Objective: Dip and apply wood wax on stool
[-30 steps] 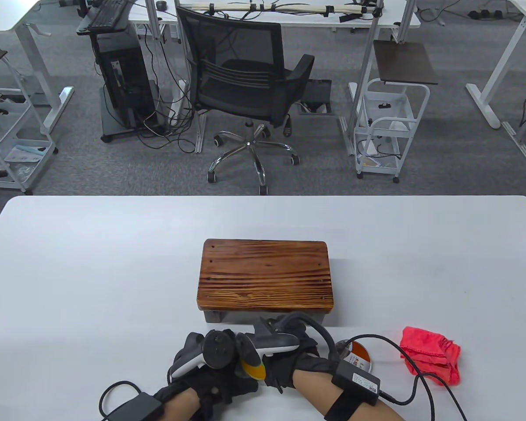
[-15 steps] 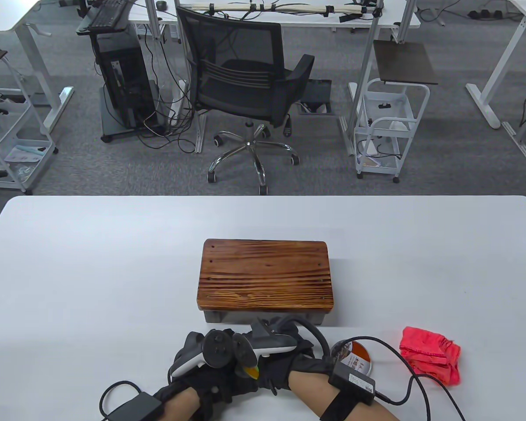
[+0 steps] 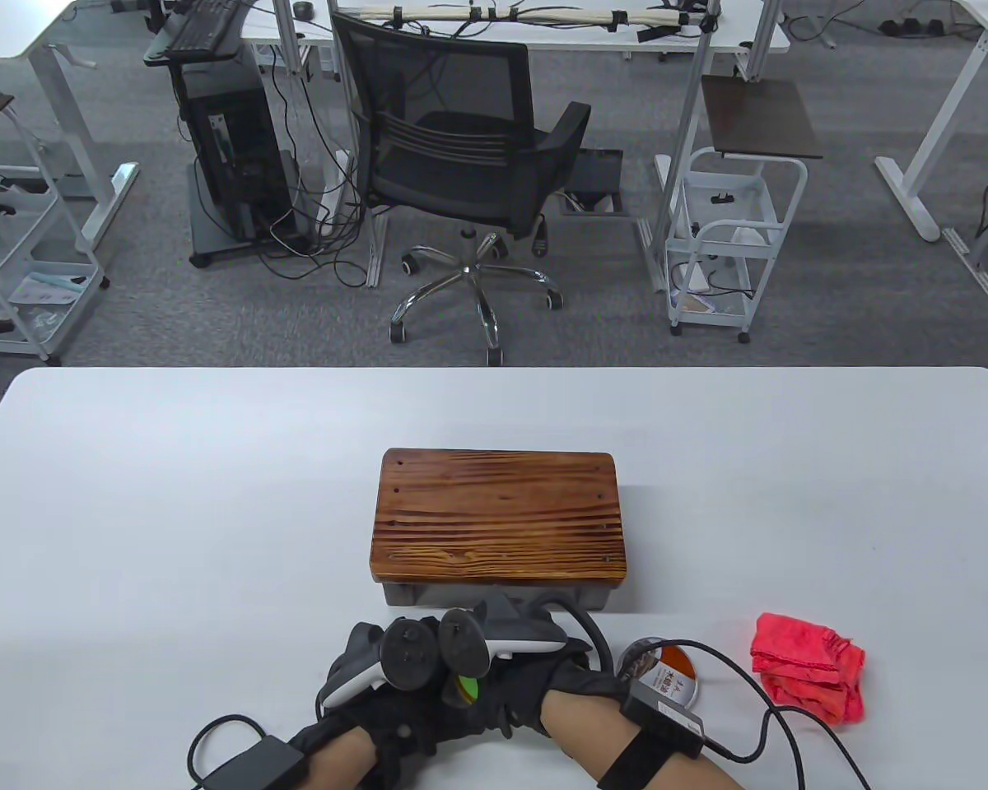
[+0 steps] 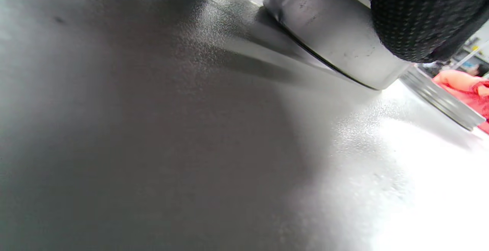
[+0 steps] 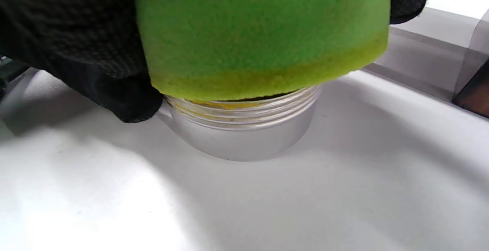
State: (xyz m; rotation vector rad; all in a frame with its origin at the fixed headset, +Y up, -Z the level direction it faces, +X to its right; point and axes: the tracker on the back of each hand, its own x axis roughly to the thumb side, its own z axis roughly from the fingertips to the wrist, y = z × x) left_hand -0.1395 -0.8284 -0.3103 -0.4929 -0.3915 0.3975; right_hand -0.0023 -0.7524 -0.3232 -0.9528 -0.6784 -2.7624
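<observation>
Right wrist view: right hand (image 5: pixel 76 41) grips green sponge (image 5: pixel 263 33), yellow underside pressed onto open threaded mouth of wax tin (image 5: pixel 244 128). Table view: tin hidden under both hands, on worktop (image 3: pixel 173 510) just in front of stool (image 3: pixel 498 514). Left hand (image 3: pixel 379 683) beside tin; grip cannot tell. Lid (image 3: pixel 667 671) right of hands, red cloth (image 3: pixel 807 662) further right.

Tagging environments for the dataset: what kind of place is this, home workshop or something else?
Most likely an office or lab, not a workshop: beyond the white table stand a black mesh office chair, a desktop computer tower with tangled cables, and white height-adjustable desks on grey carpet.
</observation>
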